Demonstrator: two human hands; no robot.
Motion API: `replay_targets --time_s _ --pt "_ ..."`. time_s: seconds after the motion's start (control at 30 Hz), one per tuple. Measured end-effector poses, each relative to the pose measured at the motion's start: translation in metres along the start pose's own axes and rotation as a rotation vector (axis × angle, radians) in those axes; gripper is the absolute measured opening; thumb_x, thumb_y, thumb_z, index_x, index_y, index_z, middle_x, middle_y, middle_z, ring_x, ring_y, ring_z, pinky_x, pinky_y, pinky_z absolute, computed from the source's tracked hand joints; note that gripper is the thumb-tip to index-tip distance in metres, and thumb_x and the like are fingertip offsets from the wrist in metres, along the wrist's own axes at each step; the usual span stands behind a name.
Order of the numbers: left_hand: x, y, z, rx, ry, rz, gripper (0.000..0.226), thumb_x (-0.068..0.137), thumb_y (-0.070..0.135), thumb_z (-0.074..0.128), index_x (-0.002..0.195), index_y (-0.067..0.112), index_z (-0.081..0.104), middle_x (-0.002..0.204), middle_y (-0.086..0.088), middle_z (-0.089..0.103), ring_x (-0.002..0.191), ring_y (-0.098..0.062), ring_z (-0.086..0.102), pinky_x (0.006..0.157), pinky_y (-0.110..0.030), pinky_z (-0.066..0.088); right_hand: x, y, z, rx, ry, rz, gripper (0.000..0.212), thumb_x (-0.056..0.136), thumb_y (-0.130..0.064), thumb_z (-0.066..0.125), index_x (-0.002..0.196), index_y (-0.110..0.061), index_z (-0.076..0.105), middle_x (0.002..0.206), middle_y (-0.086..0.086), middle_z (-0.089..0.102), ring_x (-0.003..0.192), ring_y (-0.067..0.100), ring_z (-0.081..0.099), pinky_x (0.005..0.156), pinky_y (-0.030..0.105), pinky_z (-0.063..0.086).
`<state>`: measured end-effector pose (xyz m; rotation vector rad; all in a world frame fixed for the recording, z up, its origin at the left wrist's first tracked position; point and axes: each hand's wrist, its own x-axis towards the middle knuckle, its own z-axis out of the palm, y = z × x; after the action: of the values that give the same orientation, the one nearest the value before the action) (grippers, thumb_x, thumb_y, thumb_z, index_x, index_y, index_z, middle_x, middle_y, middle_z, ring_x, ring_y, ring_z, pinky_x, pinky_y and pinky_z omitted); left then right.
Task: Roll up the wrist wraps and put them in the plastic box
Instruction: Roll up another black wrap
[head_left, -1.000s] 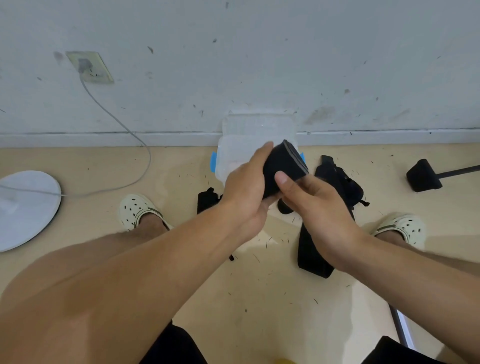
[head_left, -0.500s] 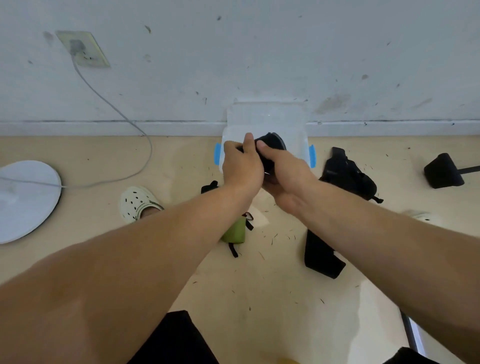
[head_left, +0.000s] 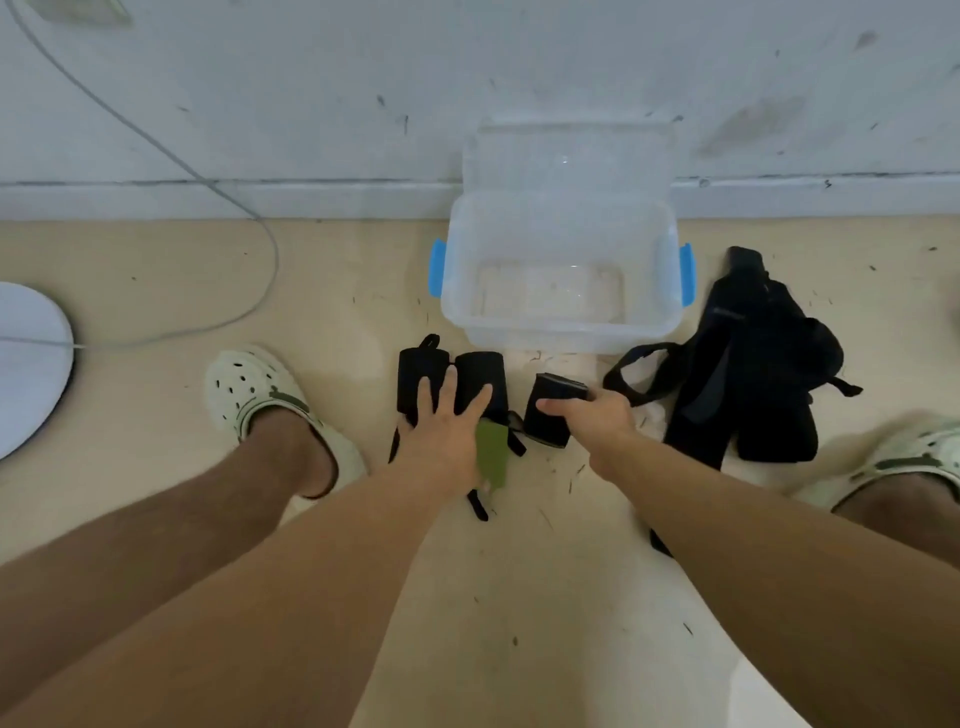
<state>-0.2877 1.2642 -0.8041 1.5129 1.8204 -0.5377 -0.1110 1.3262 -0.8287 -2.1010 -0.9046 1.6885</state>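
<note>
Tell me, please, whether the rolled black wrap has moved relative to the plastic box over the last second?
Yes. The rolled wrap, gripped by the right hand, was over the plastic box half a second ago; now it is on the floor side, nearer the person than the box's front wall.

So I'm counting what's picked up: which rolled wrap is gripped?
The right-most roll, gripped by the right hand; the left hand lies flat on the others.

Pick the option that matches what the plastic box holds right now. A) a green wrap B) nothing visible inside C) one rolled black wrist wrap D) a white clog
B: the clear plastic box shows only its bare bottom, while the rolled wrist wrap sits in the right hand on the floor in front of it, and the left hand rests on the other black wraps.
</note>
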Motion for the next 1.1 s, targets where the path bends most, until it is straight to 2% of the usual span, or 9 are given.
replay_targets --time_s 0.07,0.17,0.3,0.57,0.7,0.83,0.93,1.0,1.1 --pt "0.013 -0.004 0.006 0.031 -0.055 -0.025 0.128 0.083 0.044 0.085 0.163 0.041 -0.014 0.168 -0.002 -0.034 0.156 -0.040 -0.025 0.125 -0.067 0.015 0.015 0.003 0.006 -0.035 0.004 0.016 0.055 0.078 -0.023 0.090 0.126 -0.008 0.067 0.113 0.008 0.070 0.105 0.026 0.064 0.081 0.033 0.051" --pt "0.027 -0.008 0.014 0.029 -0.025 -0.042 0.123 0.085 0.042 0.084 0.165 0.037 -0.009 0.171 0.001 -0.027 0.155 -0.041 -0.027 0.124 -0.067 0.019 0.032 0.007 0.011 -0.048 0.023 -0.006 0.058 0.079 -0.025 0.090 0.129 -0.008 0.066 0.116 0.009 0.071 0.112 0.029 0.067 0.085 0.034 0.054" --pt "0.033 -0.006 0.025 -0.016 0.024 -0.015 0.120 0.085 0.041 0.083 0.167 0.032 -0.004 0.174 0.005 -0.015 0.155 -0.039 -0.029 0.125 -0.065 0.020 0.039 0.004 0.015 -0.015 0.141 -0.016 0.073 0.085 -0.028 0.086 0.147 -0.011 0.050 0.142 0.012 0.059 0.129 0.031 0.058 0.099 0.038 0.051" --pt "0.037 -0.006 0.028 -0.089 0.035 0.000 0.111 0.089 0.022 0.081 0.167 0.030 0.001 0.175 0.006 -0.012 0.156 -0.032 -0.029 0.124 -0.067 0.018 0.041 0.004 0.039 -0.034 0.187 -0.065 0.050 0.088 -0.029 0.083 0.129 -0.014 0.058 0.127 0.007 0.066 0.099 0.019 0.058 0.093 0.037 0.055" --pt "0.038 -0.007 0.032 -0.117 0.062 -0.010 0.114 0.087 0.020 0.083 0.167 0.029 0.003 0.175 0.005 -0.011 0.156 -0.032 -0.030 0.123 -0.068 0.017 0.041 0.005 0.044 -0.061 0.146 -0.120 0.045 0.091 -0.030 0.079 0.127 -0.014 0.058 0.125 0.006 0.068 0.098 0.018 0.061 0.087 0.033 0.054" --pt "0.038 -0.004 0.032 -0.148 0.075 -0.027 0.114 0.084 0.013 0.083 0.167 0.028 0.005 0.175 0.004 -0.011 0.156 -0.031 -0.030 0.123 -0.070 0.015 0.043 0.007 0.037 -0.100 0.107 -0.129 0.054 0.088 -0.037 0.081 0.130 -0.014 0.058 0.126 0.005 0.067 0.104 0.020 0.062 0.087 0.033 0.053" --pt "0.037 0.002 0.028 -0.158 0.066 -0.053 0.117 0.082 0.023 0.087 0.166 0.027 0.006 0.175 0.002 -0.011 0.156 -0.031 -0.029 0.123 -0.071 0.012 0.042 0.008 0.035 -0.099 0.101 -0.128 0.056 0.089 -0.039 0.080 0.134 -0.013 0.059 0.128 0.004 0.066 0.104 0.018 0.059 0.086 0.031 0.050" --pt "0.035 0.009 0.027 -0.158 0.103 -0.081 0.115 0.084 0.030 0.086 0.166 0.025 0.006 0.174 -0.001 -0.012 0.156 -0.031 -0.028 0.123 -0.071 0.008 0.040 0.009 0.033 -0.103 0.106 -0.131 0.056 0.091 -0.040 0.077 0.136 -0.013 0.059 0.132 0.004 0.065 0.112 0.021 0.061 0.092 0.033 0.050" --pt "0.033 0.024 0.025 -0.160 0.165 -0.065 0.104 0.090 0.026 0.079 0.166 0.024 0.008 0.174 -0.003 -0.011 0.157 -0.031 -0.026 0.126 -0.068 0.002 0.034 0.007 0.022 -0.147 0.152 -0.193 0.045 0.095 -0.040 0.073 0.131 -0.015 0.062 0.127 0.001 0.066 0.115 0.021 0.063 0.091 0.031 0.049"
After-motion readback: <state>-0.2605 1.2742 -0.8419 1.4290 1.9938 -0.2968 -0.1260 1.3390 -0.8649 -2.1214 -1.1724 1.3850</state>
